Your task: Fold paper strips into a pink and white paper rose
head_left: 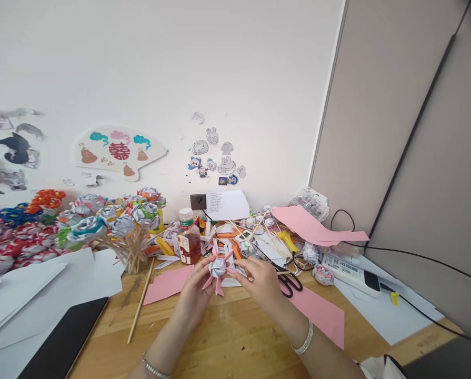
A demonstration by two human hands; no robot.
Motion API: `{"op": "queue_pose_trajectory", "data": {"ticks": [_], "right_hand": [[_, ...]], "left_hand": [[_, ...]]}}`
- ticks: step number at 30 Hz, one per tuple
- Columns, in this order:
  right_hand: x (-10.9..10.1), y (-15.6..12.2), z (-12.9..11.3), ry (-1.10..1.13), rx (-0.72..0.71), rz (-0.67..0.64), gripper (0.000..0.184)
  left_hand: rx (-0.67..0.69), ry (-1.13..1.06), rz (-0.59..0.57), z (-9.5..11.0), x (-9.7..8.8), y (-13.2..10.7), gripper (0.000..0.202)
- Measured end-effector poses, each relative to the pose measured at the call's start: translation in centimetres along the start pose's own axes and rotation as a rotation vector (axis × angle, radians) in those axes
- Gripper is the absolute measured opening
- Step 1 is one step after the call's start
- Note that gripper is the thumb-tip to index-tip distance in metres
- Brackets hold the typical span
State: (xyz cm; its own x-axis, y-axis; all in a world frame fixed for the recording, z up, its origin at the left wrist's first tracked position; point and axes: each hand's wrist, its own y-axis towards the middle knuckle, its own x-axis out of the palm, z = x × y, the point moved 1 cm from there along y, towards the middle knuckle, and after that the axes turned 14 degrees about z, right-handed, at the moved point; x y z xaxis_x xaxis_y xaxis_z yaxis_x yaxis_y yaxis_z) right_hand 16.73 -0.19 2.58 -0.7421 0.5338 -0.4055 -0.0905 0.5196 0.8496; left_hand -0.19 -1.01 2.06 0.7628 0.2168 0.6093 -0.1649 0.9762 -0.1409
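Observation:
Between my hands, above the wooden table (pixel 235 337), is a folded paper flower (pixel 218 268) with a grey-white centre and narrow pink petals sticking out around it. My left hand (pixel 198 284) holds the flower from the left and below, its fingers partly hidden behind the petals. On the other side, my right hand (pixel 259 279) pinches a pink petal between thumb and fingers. Black-handled scissors (pixel 291 284) lie just right of my right hand. Pink paper (pixel 168 284) lies left of my left hand, and another pink sheet (pixel 322 316) lies to the right.
A bottle of reddish liquid (pixel 189 239) stands behind the flower. Finished paper flowers (pixel 120 221) on sticks crowd the left. A wooden stick (pixel 141 300), a black tablet (pixel 63 339) and white sheets (pixel 33 300) lie nearby. A yellow glue gun (pixel 287 241) and power strip (pixel 348 273) sit right.

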Motion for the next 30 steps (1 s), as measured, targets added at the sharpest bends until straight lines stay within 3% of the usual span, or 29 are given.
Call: {"op": "queue_pose_trajectory", "data": {"ticks": [7,14,18,22,26,30], "right_hand": [[1.0,-0.2,0.5,-0.123,-0.067,-0.076,0.015],[1.4,-0.2,1.1,-0.203,-0.049,-0.117,0.013],[1.6,-0.3,1.2,-0.239,-0.044,-0.174,0.012],[1.8,-0.4,1.2,-0.255,-0.024,-0.263,0.012],[1.8,-0.2,1.3,-0.266,0.053,-0.314,0.022],[2.3,-0.5,1.3,-0.242,0.021,-0.434,0.027]], "left_hand": [[-0.014,-0.062,0.028,-0.1,-0.8,0.8,0.028],[0.126,0.073,0.031,0.0,-0.2,0.7,0.029],[0.162,0.187,0.094,-0.3,-0.1,0.8,0.037],[0.16,0.247,0.087,-0.5,-0.4,0.9,0.035],[0.164,0.232,0.204,-0.3,-1.2,1.5,0.036],[0.175,0.16,0.299,-0.3,-2.3,2.9,0.037]]}}
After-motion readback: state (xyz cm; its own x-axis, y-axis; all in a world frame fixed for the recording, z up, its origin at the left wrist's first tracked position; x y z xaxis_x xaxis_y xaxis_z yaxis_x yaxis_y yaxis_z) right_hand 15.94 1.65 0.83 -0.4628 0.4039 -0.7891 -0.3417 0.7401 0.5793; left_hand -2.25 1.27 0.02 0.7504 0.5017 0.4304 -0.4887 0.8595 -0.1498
